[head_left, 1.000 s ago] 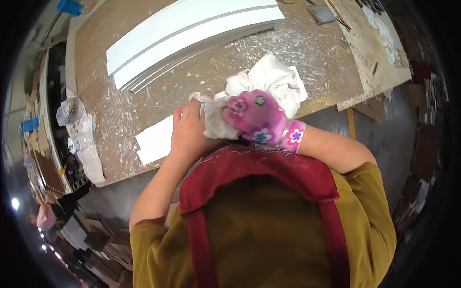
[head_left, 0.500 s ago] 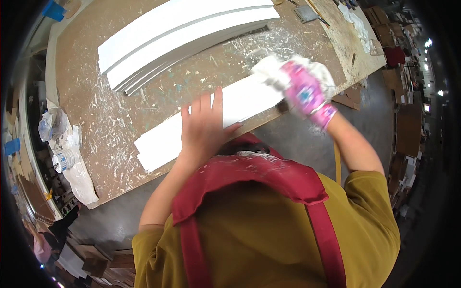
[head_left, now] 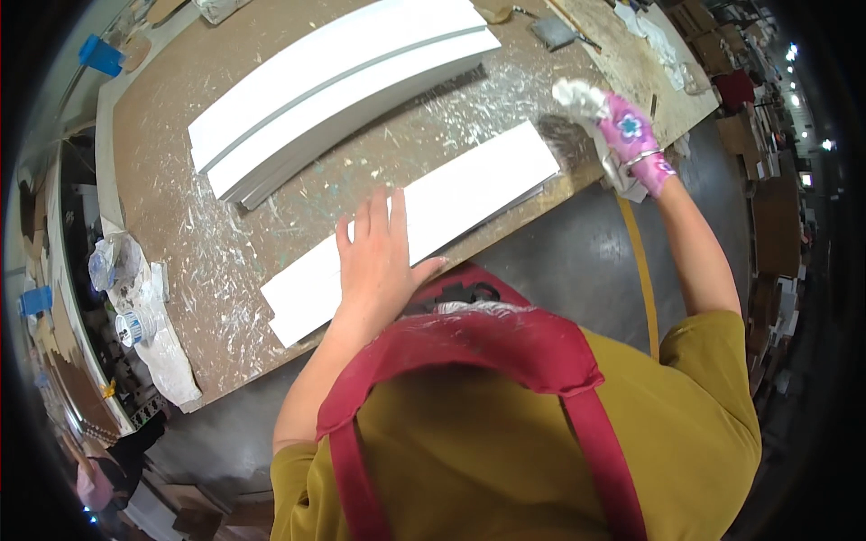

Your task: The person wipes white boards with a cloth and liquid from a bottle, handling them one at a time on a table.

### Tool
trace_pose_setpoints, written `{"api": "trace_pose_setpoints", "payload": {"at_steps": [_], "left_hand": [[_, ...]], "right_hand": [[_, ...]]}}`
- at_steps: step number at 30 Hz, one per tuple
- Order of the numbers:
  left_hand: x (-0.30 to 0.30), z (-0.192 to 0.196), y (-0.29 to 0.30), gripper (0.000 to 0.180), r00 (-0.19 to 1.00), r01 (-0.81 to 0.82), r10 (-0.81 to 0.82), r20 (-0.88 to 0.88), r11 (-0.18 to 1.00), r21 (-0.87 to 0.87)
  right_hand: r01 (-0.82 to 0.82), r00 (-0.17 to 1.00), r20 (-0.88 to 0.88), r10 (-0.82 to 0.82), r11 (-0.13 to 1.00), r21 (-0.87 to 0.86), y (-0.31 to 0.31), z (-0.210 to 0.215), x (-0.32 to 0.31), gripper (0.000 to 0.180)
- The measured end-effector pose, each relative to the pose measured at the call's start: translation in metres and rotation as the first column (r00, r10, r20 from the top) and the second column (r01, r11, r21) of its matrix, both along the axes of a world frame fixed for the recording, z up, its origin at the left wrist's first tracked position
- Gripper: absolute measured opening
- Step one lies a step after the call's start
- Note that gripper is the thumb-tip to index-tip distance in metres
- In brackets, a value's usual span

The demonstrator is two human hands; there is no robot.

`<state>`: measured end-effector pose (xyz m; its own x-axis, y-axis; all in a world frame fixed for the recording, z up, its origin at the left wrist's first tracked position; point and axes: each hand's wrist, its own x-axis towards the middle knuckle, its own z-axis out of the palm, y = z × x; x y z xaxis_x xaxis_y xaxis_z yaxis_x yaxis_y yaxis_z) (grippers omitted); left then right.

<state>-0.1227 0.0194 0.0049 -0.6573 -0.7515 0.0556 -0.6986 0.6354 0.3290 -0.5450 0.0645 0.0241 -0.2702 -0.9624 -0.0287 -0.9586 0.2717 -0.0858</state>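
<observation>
My bare left hand (head_left: 374,257) lies flat, fingers spread, on a long white board (head_left: 483,185) set along the table's near edge. Another board edge peeks out beneath it on the near side. In a pink and purple flowered glove, my right hand (head_left: 634,135) is closed on a crumpled white cloth (head_left: 579,96), just past the board's right end. Part of the cloth hangs below the palm. Farther back stands a stack of long white boards (head_left: 361,77), apart from both hands.
White flecks and scrapes cover the brown worktable (head_left: 207,261). At the back right lies a flat grey tool (head_left: 552,33). On the left are a blue cup (head_left: 101,56), a small white tub (head_left: 129,329) and stained paper (head_left: 171,365). Another person (head_left: 95,482) appears at lower left.
My right hand has moved right with the cloth, from over the board's right end to beyond it. My left hand stays on the board. The whole view has shifted slightly.
</observation>
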Motion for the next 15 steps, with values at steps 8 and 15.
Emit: {"api": "trace_pose_setpoints", "payload": {"at_steps": [8, 15], "left_hand": [[0.002, -0.015, 0.012, 0.079, 0.991, 0.058, -0.061, 0.117, 0.998, 0.025], [-0.012, 0.005, 0.007, 0.085, 0.996, -0.008, 0.01, 0.091, 1.0, -0.022]], "right_hand": [[-0.698, 0.592, 0.039, 0.805, 0.536, -0.474, -0.009, -0.014, 0.237, 0.035], [0.184, 0.946, 0.307, -0.101, 0.949, -0.255, 0.009, -0.084, -0.03, 0.037]]}}
